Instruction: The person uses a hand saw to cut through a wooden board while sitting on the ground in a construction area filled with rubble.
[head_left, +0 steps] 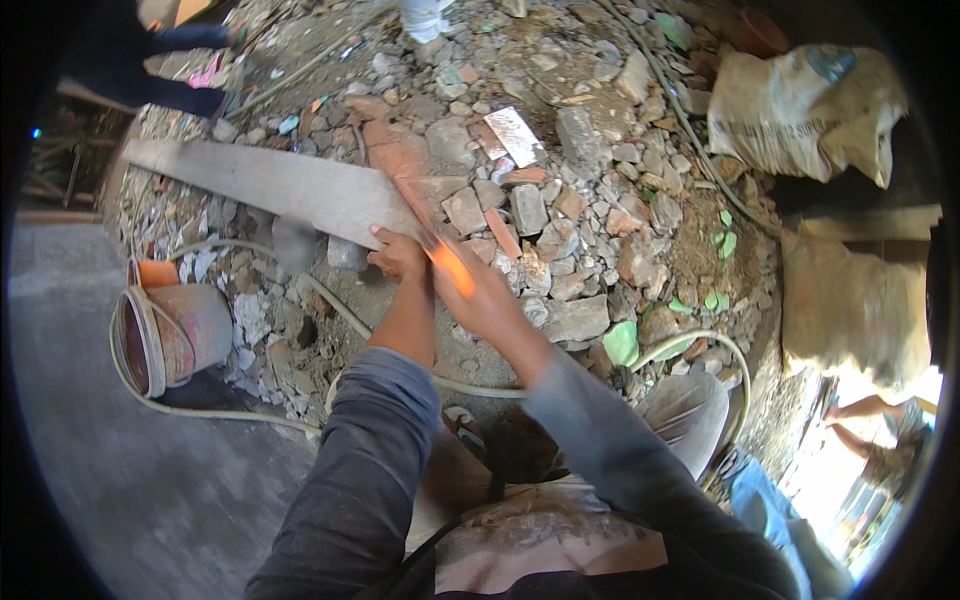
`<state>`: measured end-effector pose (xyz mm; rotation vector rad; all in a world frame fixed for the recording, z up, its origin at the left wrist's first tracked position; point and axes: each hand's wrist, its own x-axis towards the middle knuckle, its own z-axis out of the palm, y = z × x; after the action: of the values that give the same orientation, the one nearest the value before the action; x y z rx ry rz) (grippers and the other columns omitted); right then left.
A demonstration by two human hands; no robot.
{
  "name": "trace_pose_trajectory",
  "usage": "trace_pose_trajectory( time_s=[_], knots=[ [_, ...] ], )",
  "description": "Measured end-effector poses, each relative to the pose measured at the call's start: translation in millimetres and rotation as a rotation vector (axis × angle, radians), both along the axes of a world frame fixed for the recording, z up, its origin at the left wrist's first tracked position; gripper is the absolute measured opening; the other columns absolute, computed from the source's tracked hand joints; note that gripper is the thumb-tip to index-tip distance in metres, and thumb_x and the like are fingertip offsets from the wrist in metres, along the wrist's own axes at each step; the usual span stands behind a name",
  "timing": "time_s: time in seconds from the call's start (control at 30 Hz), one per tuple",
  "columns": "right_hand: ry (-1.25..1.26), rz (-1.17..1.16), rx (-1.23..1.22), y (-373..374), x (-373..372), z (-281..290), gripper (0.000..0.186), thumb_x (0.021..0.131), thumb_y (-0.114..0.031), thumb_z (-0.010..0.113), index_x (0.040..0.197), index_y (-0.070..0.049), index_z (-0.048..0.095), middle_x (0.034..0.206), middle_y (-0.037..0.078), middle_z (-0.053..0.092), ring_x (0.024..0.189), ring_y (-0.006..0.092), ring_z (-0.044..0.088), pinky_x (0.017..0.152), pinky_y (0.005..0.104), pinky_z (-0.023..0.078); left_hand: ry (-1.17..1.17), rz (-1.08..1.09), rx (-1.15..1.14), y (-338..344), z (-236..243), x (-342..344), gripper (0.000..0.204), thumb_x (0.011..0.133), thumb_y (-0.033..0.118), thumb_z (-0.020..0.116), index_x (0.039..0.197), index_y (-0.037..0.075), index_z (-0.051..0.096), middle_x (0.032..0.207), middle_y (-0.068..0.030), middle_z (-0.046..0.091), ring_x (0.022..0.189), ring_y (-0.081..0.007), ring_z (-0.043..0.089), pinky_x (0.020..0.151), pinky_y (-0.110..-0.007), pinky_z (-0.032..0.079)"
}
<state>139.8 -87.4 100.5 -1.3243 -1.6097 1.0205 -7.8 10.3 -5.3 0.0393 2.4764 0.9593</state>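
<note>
A long grey board slants over the rubble, its wider end toward me. My left hand grips that near end, thumb on the upper face. Just to the right, my right hand is closed round the orange handle of a tool smeared by motion. From the handle a narrow dark part runs forward along the board's right-hand end; the tool's exact kind cannot be made out. Beyond it lies a blurred reddish-brown flat piece.
Broken bricks and stones cover the ground ahead. A pale hose winds round a bucket at left. Full sacks stand at right. Another person's dark-trousered legs show at far left. A blue cloth lies lower right.
</note>
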Motion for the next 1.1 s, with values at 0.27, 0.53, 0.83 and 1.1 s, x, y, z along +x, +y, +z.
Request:
trace_pose_trajectory(
  time_s=[0.27, 0.53, 0.83, 1.1],
  knots=[
    [-0.075, 0.066, 0.053, -132.2, 71.8, 32.5, 0.058, 0.105, -0.021, 0.067, 0.159, -0.006, 0.05, 0.141, 0.021, 0.07, 0.111, 0.0442, 0.075, 0.088, 0.0516, 0.063, 0.042, 0.063, 0.018, -5.7, 1.9, -18.4, 0.096, 0.105, 0.072, 0.043, 0.147, -0.014, 0.046, 0.141, -0.0422, 0.059, 0.129, -0.0565, 0.062, 0.113, -0.061, 0.049],
    [-0.039, -0.054, -0.108, 20.9, -2.2, -11.8, 0.045, 0.106, -0.027, 0.067, 0.145, -0.006, 0.061, 0.12, 0.029, 0.073, 0.104, 0.0504, 0.072, 0.085, 0.0542, 0.06, -0.076, -0.025, 0.002, 6.5, -10.9, 11.1, 0.096, 0.105, 0.073, 0.042, 0.149, -0.012, 0.044, 0.138, -0.042, 0.061, 0.129, -0.0569, 0.063, 0.112, -0.062, 0.05],
    [-0.04, 0.117, -0.202, -180.7, 115.2, 73.0, 0.064, 0.103, -0.019, 0.07, 0.16, -0.002, 0.047, 0.148, 0.022, 0.065, 0.117, 0.0427, 0.074, 0.094, 0.0493, 0.063, -0.054, 0.064, 0.048, -7.7, 13.5, -17.1, 0.098, 0.106, 0.071, 0.041, 0.148, -0.018, 0.044, 0.146, -0.0431, 0.055, 0.133, -0.0555, 0.059, 0.116, -0.058, 0.046],
    [-0.114, -0.056, -0.217, 55.8, -11.6, 6.1, 0.037, 0.108, -0.023, 0.064, 0.139, -0.003, 0.063, 0.123, 0.028, 0.072, 0.106, 0.0498, 0.072, 0.089, 0.0538, 0.059, -0.002, -0.023, -0.015, 20.8, -5.4, 21.1, 0.095, 0.106, 0.072, 0.039, 0.147, -0.014, 0.045, 0.139, -0.0434, 0.06, 0.127, -0.0572, 0.064, 0.113, -0.062, 0.048]
  ],
)
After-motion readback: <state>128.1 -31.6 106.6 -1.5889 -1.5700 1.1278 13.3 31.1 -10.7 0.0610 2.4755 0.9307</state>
